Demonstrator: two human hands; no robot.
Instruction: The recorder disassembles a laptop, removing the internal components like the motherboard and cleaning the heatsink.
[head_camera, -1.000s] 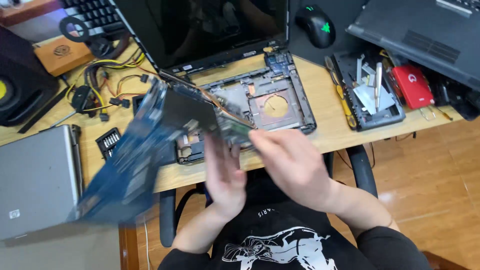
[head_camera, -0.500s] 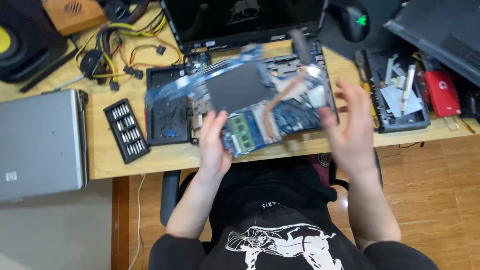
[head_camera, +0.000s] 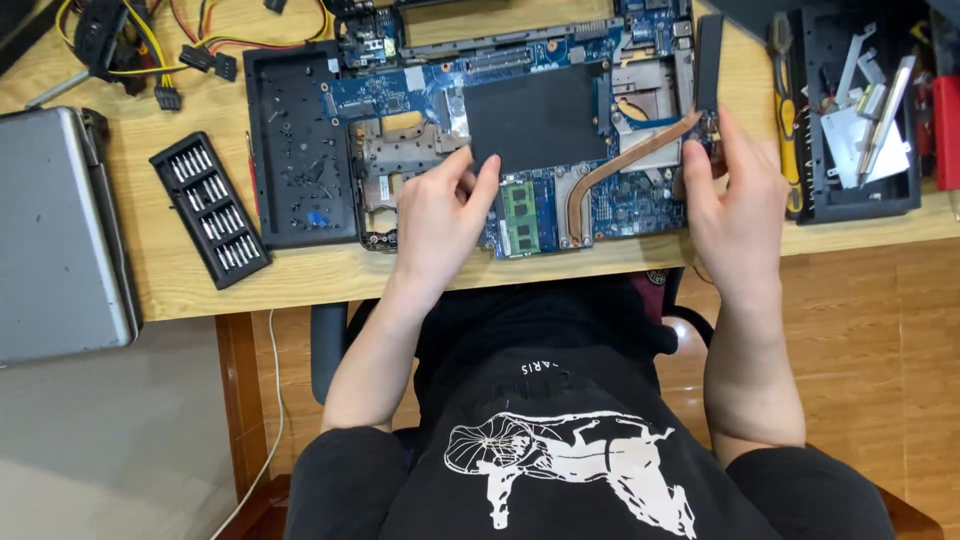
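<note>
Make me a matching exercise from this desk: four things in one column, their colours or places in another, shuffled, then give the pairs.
1. heat pipe
2. bit set
3. memory stick
4. grey laptop

A. green, beside the left hand
B. far left of the desk, shut
C. copper, near the right hand
D. black case with rows of bits

Pairs: 1-C, 2-D, 3-A, 4-B

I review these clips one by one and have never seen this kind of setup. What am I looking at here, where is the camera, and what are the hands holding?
The camera sits on a person's head, looking down at their own bare hands over a wooden desk. The left hand and right hand grip opposite sides of a blue laptop circuit board with a copper heat pipe. Beside it lie a black screwdriver-bit case, a black parts tray, a closed silver laptop and a black tool tray.
</note>
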